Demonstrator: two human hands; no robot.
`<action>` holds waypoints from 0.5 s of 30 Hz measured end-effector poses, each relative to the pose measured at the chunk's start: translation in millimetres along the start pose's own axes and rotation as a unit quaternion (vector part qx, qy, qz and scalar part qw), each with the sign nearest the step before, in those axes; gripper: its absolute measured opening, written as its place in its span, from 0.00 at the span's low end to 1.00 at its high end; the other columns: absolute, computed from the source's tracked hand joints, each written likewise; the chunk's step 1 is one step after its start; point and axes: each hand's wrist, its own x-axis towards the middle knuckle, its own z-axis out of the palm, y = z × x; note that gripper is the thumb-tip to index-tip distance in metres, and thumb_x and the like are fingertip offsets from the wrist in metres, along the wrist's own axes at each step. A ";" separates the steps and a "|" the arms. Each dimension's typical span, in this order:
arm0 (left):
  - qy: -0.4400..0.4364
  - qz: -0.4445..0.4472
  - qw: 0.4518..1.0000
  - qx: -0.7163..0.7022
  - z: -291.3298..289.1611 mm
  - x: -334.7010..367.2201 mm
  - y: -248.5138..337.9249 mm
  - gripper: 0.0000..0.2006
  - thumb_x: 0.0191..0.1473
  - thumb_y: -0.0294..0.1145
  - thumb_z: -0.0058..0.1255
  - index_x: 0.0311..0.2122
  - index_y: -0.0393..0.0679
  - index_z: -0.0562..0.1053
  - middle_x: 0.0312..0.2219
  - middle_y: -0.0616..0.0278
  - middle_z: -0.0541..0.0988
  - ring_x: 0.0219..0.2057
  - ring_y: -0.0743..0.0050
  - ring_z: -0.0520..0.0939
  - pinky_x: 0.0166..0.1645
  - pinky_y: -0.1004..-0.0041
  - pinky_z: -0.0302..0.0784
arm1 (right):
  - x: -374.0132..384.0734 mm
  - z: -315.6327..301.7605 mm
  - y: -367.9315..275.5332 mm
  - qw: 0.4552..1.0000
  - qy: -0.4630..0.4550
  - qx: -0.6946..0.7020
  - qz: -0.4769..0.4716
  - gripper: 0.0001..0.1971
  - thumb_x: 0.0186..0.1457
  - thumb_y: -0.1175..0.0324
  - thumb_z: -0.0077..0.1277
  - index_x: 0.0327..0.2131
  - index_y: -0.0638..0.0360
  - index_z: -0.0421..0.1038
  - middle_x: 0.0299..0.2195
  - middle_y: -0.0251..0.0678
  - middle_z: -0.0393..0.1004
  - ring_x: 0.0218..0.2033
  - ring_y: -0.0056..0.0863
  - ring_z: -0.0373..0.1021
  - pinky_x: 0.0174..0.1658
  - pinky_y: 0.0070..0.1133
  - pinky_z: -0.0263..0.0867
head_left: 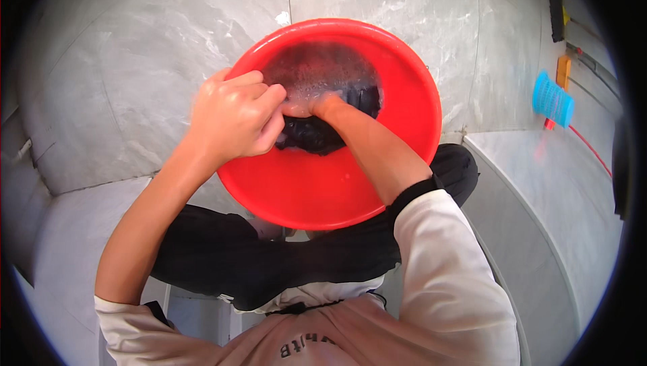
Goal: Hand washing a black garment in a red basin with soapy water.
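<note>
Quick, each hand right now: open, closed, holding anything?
Left hand: closed, at round red plastic basin; any held item unclear.
Right hand: in grey sudsy water by black cloth; open or closed can't be told.

I watch through the left head-worn fisheye, which faces steeply down from above the wearer's shirt (pixel 451 258). It looks into the nearby red basin (pixel 330 191), which sits slightly above mid-view, while my wide lens bends straight edges toward the margin.

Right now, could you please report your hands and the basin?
Left hand curled over left side of red basin, grip unclear. Right hand partly submerged at dark cloth, fingers hidden. Nothing visibly obstructing.
</note>
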 end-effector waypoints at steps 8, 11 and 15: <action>0.062 0.004 0.998 -0.007 10.9 2.0 -4.9 0.04 0.39 0.26 0.53 0.21 0.42 0.69 0.13 0.61 0.67 0.18 0.59 0.71 0.21 0.63 0.66 | 11.2 -67.6 19.6 0.952 -0.071 0.295 0.032 0.23 0.58 0.51 0.41 0.50 0.56 0.71 0.51 0.46 0.72 0.52 0.43 0.67 0.56 0.34 0.60; 0.039 -0.018 0.999 0.025 4.8 -4.9 -6.7 0.03 0.39 0.28 0.53 0.21 0.43 0.71 0.14 0.62 0.68 0.17 0.59 0.73 0.22 0.62 0.69 | -1.1 -65.5 21.2 0.906 -0.059 0.411 0.079 0.23 0.59 0.52 0.40 0.50 0.55 0.71 0.51 0.46 0.72 0.52 0.42 0.67 0.56 0.34 0.60; 0.041 -0.021 0.998 0.048 8.4 -4.6 -8.5 0.03 0.40 0.29 0.52 0.21 0.45 0.72 0.13 0.62 0.68 0.16 0.59 0.73 0.21 0.63 0.69 | 21.2 -47.4 45.5 0.977 0.146 0.151 0.035 0.18 0.63 0.60 0.39 0.50 0.55 0.72 0.48 0.39 0.74 0.49 0.31 0.69 0.54 0.30 0.62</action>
